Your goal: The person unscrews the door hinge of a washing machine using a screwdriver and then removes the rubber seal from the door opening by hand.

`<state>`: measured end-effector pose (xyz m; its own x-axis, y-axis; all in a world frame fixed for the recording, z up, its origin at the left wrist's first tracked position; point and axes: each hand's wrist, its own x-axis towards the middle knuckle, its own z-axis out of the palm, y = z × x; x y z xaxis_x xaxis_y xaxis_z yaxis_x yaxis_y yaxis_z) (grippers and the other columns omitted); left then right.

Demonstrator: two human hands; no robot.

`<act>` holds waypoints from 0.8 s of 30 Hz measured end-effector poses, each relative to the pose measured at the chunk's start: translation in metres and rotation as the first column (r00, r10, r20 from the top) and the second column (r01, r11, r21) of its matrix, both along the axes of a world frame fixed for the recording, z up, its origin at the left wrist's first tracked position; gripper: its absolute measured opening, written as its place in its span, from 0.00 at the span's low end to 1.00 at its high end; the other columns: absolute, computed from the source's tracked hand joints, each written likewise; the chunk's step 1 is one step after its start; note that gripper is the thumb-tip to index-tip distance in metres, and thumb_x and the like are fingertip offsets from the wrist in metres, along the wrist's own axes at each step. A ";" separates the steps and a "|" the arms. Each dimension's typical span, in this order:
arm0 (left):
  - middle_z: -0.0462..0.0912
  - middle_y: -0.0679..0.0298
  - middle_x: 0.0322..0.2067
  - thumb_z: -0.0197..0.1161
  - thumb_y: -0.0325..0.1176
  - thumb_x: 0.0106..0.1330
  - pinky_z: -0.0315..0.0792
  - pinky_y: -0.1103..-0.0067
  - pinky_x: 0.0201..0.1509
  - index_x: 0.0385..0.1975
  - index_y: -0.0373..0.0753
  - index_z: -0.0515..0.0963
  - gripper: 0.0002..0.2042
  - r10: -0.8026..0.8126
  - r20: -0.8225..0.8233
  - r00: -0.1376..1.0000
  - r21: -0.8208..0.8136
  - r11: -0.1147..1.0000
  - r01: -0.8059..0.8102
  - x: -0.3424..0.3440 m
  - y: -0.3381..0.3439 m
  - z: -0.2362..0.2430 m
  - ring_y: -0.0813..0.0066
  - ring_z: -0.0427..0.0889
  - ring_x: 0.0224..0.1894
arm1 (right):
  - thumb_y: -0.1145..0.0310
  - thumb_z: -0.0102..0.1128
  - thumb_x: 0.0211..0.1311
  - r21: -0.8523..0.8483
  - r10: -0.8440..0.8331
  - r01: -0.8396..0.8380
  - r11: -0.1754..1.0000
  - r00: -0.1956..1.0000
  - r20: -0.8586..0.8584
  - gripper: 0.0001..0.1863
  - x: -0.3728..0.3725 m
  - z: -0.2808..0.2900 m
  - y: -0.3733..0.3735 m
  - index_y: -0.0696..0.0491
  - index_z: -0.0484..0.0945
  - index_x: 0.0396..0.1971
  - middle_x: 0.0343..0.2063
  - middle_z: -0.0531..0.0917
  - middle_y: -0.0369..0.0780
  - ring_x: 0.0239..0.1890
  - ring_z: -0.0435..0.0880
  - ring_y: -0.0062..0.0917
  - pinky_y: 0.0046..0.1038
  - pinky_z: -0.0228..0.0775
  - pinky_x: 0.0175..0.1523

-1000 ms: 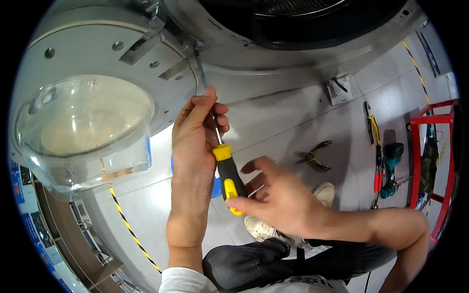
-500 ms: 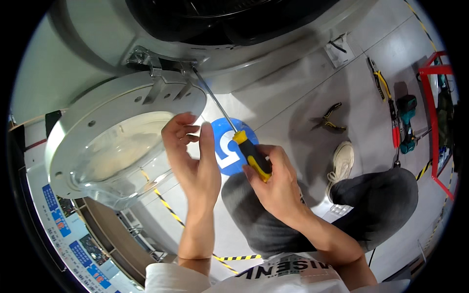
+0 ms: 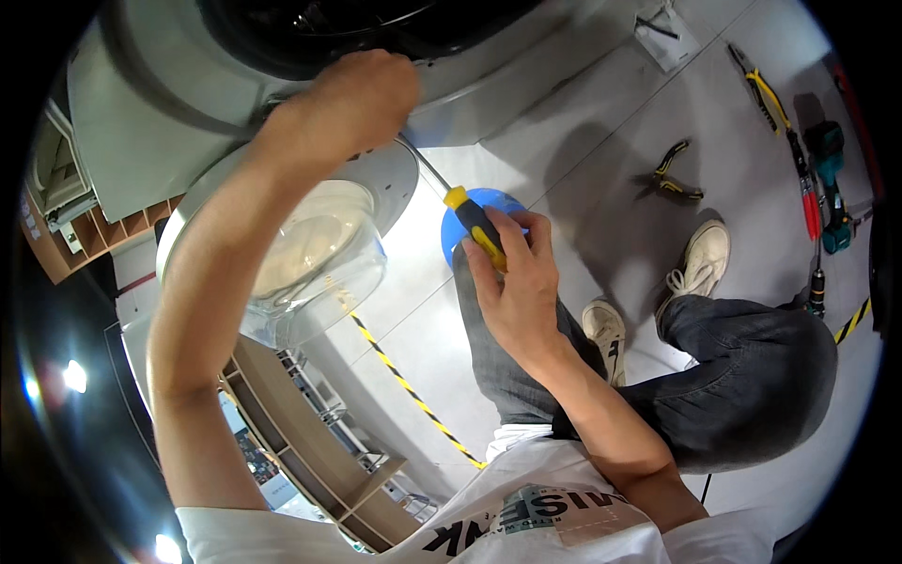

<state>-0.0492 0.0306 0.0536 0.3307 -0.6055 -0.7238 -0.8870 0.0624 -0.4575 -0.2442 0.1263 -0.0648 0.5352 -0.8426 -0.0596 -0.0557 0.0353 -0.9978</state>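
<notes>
My right hand [image 3: 515, 282] grips a screwdriver [image 3: 474, 226] by its black and yellow handle; the thin metal shaft runs up and left toward the door hinge of a front-loading washing machine [image 3: 150, 122]. My left hand [image 3: 362, 94] is raised against the machine's front near that hinge, fingers curled and hiding what they touch. The round door [image 3: 310, 254] with its clear glass bowl hangs open below my left forearm. A blue round marker [image 3: 489, 202] on the floor shows behind the screwdriver handle.
Pliers [image 3: 669, 174] lie on the grey floor at the upper right, with yellow-handled cutters [image 3: 766, 94], a red screwdriver [image 3: 808, 202] and a teal power drill [image 3: 832, 174] further right. Black and yellow floor tape [image 3: 404, 381] runs diagonally. My jeans and white shoes [image 3: 700, 258] fill the lower right.
The view has swung and closed in. My left hand left the screwdriver shaft and rose to the machine's front by the hinge. My right hand keeps the handle.
</notes>
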 end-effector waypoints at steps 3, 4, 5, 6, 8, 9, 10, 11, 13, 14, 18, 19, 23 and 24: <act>0.78 0.44 0.36 0.50 0.30 0.65 0.71 0.66 0.47 0.37 0.27 0.74 0.12 -0.103 0.093 0.990 -0.035 0.994 0.106 0.007 -0.004 -0.016 0.51 0.78 0.44 | 0.72 0.63 0.54 0.037 -0.028 0.028 0.999 0.999 0.024 0.18 -0.001 -0.004 0.000 0.58 0.72 0.44 0.34 0.72 0.46 0.31 0.75 0.36 0.32 0.69 0.33; 0.78 0.44 0.36 0.50 0.33 0.66 0.71 0.67 0.47 0.37 0.27 0.74 0.13 -0.069 0.081 0.994 -0.021 0.997 0.071 0.014 -0.007 -0.017 0.51 0.78 0.44 | 0.72 0.64 0.53 0.020 -0.030 0.030 0.999 0.999 0.037 0.18 -0.002 -0.006 0.001 0.58 0.72 0.44 0.34 0.72 0.46 0.30 0.75 0.36 0.32 0.69 0.33; 0.78 0.43 0.37 0.50 0.35 0.67 0.71 0.67 0.47 0.37 0.27 0.75 0.14 -0.034 0.070 0.997 -0.008 0.999 0.035 0.022 -0.010 -0.019 0.51 0.78 0.44 | 0.72 0.64 0.53 0.003 -0.032 0.032 0.999 0.998 0.049 0.18 -0.003 -0.008 0.003 0.58 0.72 0.43 0.34 0.72 0.45 0.30 0.75 0.36 0.32 0.69 0.33; 0.78 0.43 0.37 0.50 0.37 0.68 0.71 0.67 0.48 0.37 0.28 0.75 0.16 -0.001 0.060 0.998 0.001 1.000 0.001 0.027 -0.015 -0.020 0.51 0.78 0.44 | 0.72 0.65 0.52 -0.019 -0.037 0.038 0.999 0.997 0.061 0.17 -0.002 -0.010 0.004 0.57 0.72 0.42 0.34 0.72 0.45 0.30 0.75 0.37 0.32 0.69 0.33; 0.78 0.44 0.37 0.50 0.43 0.68 0.71 0.68 0.48 0.36 0.29 0.75 0.19 0.075 0.088 0.993 -0.022 0.997 -0.073 0.036 -0.022 -0.023 0.53 0.78 0.43 | 0.73 0.66 0.50 -0.010 -0.045 0.045 0.999 0.996 0.076 0.18 -0.002 -0.011 0.006 0.57 0.72 0.40 0.34 0.73 0.45 0.30 0.76 0.37 0.32 0.69 0.32; 0.78 0.44 0.37 0.50 0.46 0.68 0.71 0.68 0.48 0.35 0.30 0.75 0.21 0.117 0.103 0.988 -0.031 0.993 -0.115 0.037 -0.025 -0.025 0.53 0.78 0.43 | 0.74 0.67 0.49 0.004 -0.046 0.046 0.999 0.995 0.089 0.18 -0.003 -0.013 0.008 0.57 0.72 0.41 0.34 0.73 0.45 0.30 0.76 0.37 0.32 0.69 0.32; 0.78 0.45 0.37 0.51 0.48 0.67 0.71 0.68 0.48 0.36 0.30 0.75 0.21 0.132 0.125 0.983 0.005 0.991 -0.133 0.038 -0.030 -0.027 0.53 0.78 0.43 | 0.74 0.67 0.49 0.017 -0.046 0.044 0.999 0.994 0.102 0.19 -0.003 -0.015 0.010 0.57 0.71 0.41 0.34 0.73 0.45 0.31 0.76 0.37 0.32 0.70 0.32; 0.78 0.45 0.38 0.52 0.49 0.66 0.71 0.68 0.48 0.36 0.31 0.75 0.22 0.147 0.147 0.978 0.041 0.987 -0.155 0.039 -0.035 -0.028 0.54 0.78 0.43 | 0.75 0.67 0.48 0.027 -0.045 0.043 0.999 0.992 0.120 0.19 -0.005 -0.016 0.010 0.57 0.71 0.42 0.34 0.72 0.45 0.31 0.76 0.37 0.32 0.70 0.32; 0.79 0.47 0.39 0.54 0.51 0.64 0.71 0.70 0.47 0.42 0.33 0.76 0.23 0.129 0.183 0.975 0.098 0.984 -0.149 0.040 -0.042 -0.026 0.56 0.79 0.42 | 0.77 0.67 0.48 0.031 -0.048 0.044 0.999 0.988 0.148 0.20 -0.007 -0.017 0.009 0.57 0.71 0.42 0.36 0.72 0.46 0.31 0.77 0.37 0.32 0.71 0.32; 0.79 0.48 0.40 0.55 0.50 0.64 0.71 0.70 0.47 0.44 0.33 0.75 0.23 0.189 0.140 0.972 0.110 0.973 -0.205 0.041 -0.042 -0.026 0.56 0.79 0.43 | 0.78 0.66 0.48 0.040 -0.052 0.046 0.998 0.988 0.145 0.20 -0.006 -0.020 0.011 0.57 0.71 0.43 0.36 0.71 0.46 0.31 0.77 0.37 0.32 0.71 0.32; 0.79 0.49 0.44 0.55 0.47 0.65 0.71 0.71 0.50 0.53 0.34 0.71 0.24 0.216 0.101 0.971 0.125 0.966 -0.228 0.042 -0.028 -0.032 0.59 0.79 0.44 | 0.81 0.65 0.48 0.041 -0.053 0.049 0.998 0.993 0.109 0.22 -0.004 -0.024 0.013 0.57 0.71 0.45 0.39 0.69 0.47 0.32 0.76 0.37 0.32 0.72 0.33; 0.80 0.49 0.41 0.54 0.47 0.65 0.71 0.71 0.48 0.50 0.34 0.72 0.23 0.153 0.048 0.987 0.064 0.986 -0.156 0.053 -0.018 -0.034 0.60 0.80 0.41 | 0.81 0.65 0.48 0.036 -0.044 0.040 0.999 0.994 0.102 0.22 -0.004 -0.023 0.014 0.57 0.71 0.45 0.39 0.69 0.47 0.32 0.76 0.37 0.32 0.72 0.33; 0.80 0.51 0.32 0.53 0.50 0.66 0.71 0.72 0.42 0.40 0.33 0.77 0.22 0.305 0.129 0.944 0.132 0.938 -0.321 0.043 -0.035 -0.038 0.62 0.79 0.34 | 0.81 0.65 0.48 0.049 -0.043 0.037 0.998 0.993 0.114 0.23 -0.002 -0.025 0.014 0.56 0.70 0.46 0.38 0.69 0.46 0.33 0.75 0.35 0.31 0.72 0.33; 0.80 0.51 0.31 0.53 0.51 0.65 0.71 0.72 0.41 0.39 0.33 0.77 0.23 0.295 0.129 0.947 0.120 0.943 -0.310 0.046 -0.034 -0.037 0.63 0.79 0.32 | 0.80 0.65 0.48 0.063 -0.041 0.033 0.997 0.992 0.119 0.23 -0.002 -0.023 0.015 0.56 0.69 0.46 0.38 0.69 0.45 0.34 0.75 0.34 0.29 0.73 0.34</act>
